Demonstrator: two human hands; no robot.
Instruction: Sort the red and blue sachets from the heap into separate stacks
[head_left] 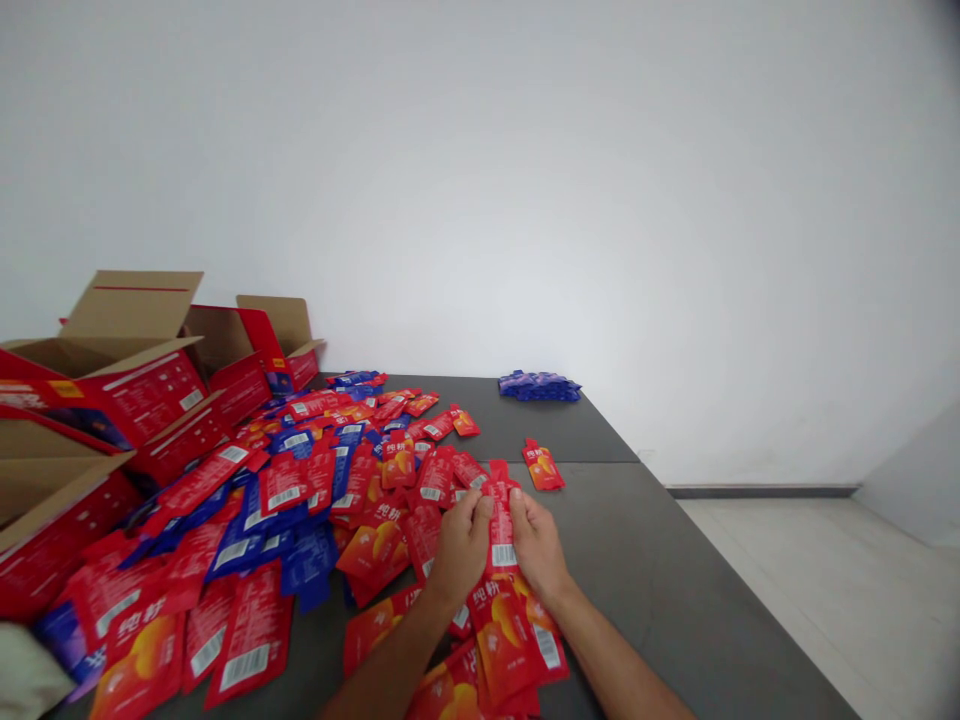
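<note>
A red pouch (501, 525) with a white barcode label is held upright between my two hands. My left hand (463, 545) pinches its left edge, and my right hand (538, 545) grips the right edge. Just below my hands lie several red pouches with orange fruit pictures (506, 640), overlapping on the dark table (637, 560). To the left spreads a large loose heap of red pouches and blue pouches (307, 560). One single red pouch (542, 466) lies beyond my right hand.
Open cardboard boxes with red sides (150, 395) stand along the left. A stack of blue pouches (538, 386) sits at the table's far end, near the white wall. The table's right edge runs diagonally, with pale floor (795, 560) beyond it.
</note>
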